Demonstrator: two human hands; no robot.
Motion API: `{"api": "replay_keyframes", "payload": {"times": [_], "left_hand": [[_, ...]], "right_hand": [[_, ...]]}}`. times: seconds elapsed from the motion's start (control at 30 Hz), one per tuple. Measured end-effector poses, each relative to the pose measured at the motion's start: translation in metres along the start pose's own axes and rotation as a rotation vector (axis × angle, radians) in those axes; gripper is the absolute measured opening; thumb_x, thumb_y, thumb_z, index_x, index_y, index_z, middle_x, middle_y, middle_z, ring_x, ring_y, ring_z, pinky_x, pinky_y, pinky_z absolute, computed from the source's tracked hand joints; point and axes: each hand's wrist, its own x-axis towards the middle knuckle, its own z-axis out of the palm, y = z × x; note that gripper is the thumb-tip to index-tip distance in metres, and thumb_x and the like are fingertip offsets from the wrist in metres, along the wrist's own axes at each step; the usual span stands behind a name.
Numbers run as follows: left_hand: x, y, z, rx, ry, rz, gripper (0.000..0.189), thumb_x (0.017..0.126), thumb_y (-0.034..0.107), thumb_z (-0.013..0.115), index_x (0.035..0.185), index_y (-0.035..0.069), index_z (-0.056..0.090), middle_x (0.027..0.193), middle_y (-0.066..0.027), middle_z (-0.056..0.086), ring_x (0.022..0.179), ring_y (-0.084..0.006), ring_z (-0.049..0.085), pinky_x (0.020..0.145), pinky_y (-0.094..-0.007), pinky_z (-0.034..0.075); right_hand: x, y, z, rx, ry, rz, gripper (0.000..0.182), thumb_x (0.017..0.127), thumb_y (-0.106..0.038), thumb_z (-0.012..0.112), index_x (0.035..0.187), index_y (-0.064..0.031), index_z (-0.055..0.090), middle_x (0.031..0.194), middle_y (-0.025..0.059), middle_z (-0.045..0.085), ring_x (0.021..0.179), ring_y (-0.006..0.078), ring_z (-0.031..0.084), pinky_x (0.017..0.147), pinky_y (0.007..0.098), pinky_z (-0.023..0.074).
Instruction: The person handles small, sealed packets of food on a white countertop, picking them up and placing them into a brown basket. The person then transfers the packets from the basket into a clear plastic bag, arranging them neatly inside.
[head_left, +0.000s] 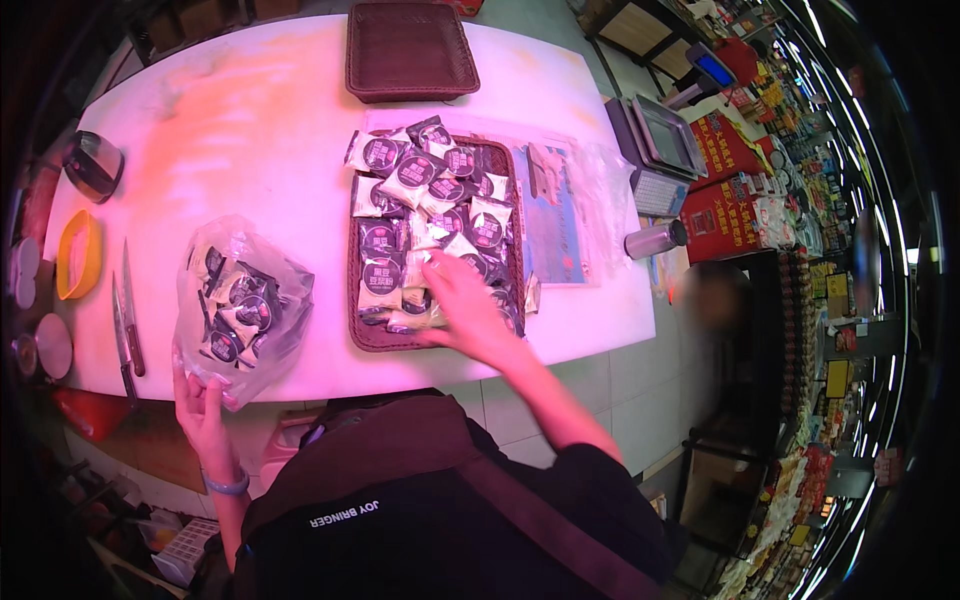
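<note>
My left hand (201, 401) pinches the near rim of a clear plastic bag (289, 300) at the table's front edge. Inside the bag lie several small wrapped snack packets (251, 311), black and cream with round printed labels. My right hand (472, 311) rests over a brown woven basket (390, 343), its fingers apart and touching the snack packets (379, 277) heaped there. The palm and fingers cover part of the heap. Some packets rise above the basket's far left rim.
Two knives (127, 330) lie left of the bag, beside a yellow basket (80, 255). A second brown basket (412, 52) stands at the far edge. At the right are a printed sheet (555, 225), a weighing scale (660, 191) and a metal flask (654, 240). A person (724, 337) stands beyond.
</note>
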Motion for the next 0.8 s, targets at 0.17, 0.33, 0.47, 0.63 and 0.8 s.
{"api": "replay_keyframes", "payload": {"times": [0.17,0.33,0.47,0.63,0.8], "left_hand": [[0.011,0.008,0.019,-0.019,-0.103,-0.011,0.058,0.086,0.001,0.049,0.139,0.005,0.026,0.077,-0.0021,0.052,0.063,-0.0062,0.047,0.052,-0.0185,0.039],[0.015,0.008,0.023,-0.035,-0.117,-0.012,0.058,0.085,-0.003,0.046,0.138,0.005,0.027,0.074,-0.0004,0.046,0.064,-0.0068,0.047,0.052,-0.0193,0.041],[0.009,0.014,0.018,-0.033,-0.13,-0.026,0.058,0.084,-0.003,0.047,0.138,0.003,0.027,0.076,-0.0002,0.048,0.064,-0.0068,0.049,0.052,-0.0188,0.043],[0.005,0.0,0.007,-0.04,-0.04,-0.034,0.061,0.082,-0.006,0.05,0.138,0.003,0.027,0.076,0.0006,0.049,0.064,-0.0071,0.051,0.053,-0.0192,0.046],[-0.005,0.012,0.011,-0.085,-0.116,0.0,0.061,0.082,-0.006,0.051,0.137,0.004,0.029,0.075,0.001,0.048,0.067,-0.0078,0.054,0.054,-0.0195,0.046]], "right_hand": [[-0.079,0.066,-0.004,-0.4,-0.288,0.069,0.116,0.047,-0.029,0.084,0.138,-0.002,0.017,0.129,0.0213,0.036,0.124,0.0361,0.032,0.105,0.0443,0.0249],[-0.078,0.082,-0.003,-0.099,-0.194,0.077,0.065,0.053,-0.004,0.07,0.113,0.0005,0.044,0.107,0.0185,0.045,0.103,0.0359,0.045,0.092,0.0413,0.0364],[-0.07,0.092,0.004,-0.096,-0.114,-0.009,0.051,0.056,-0.003,0.067,0.104,-0.0014,0.051,0.096,0.0146,0.051,0.096,0.0325,0.048,0.088,0.0411,0.0374],[-0.052,0.068,0.006,-0.108,0.017,0.009,0.04,0.06,-0.008,0.068,0.097,-0.0032,0.054,0.081,0.0114,0.054,0.086,0.0313,0.051,0.084,0.0385,0.0375],[0.037,-0.044,0.022,0.656,0.352,-0.05,0.042,0.066,-0.025,0.072,0.095,-0.0013,0.055,0.087,0.0123,0.055,0.088,0.0296,0.051,0.077,0.0395,0.0403]]}}
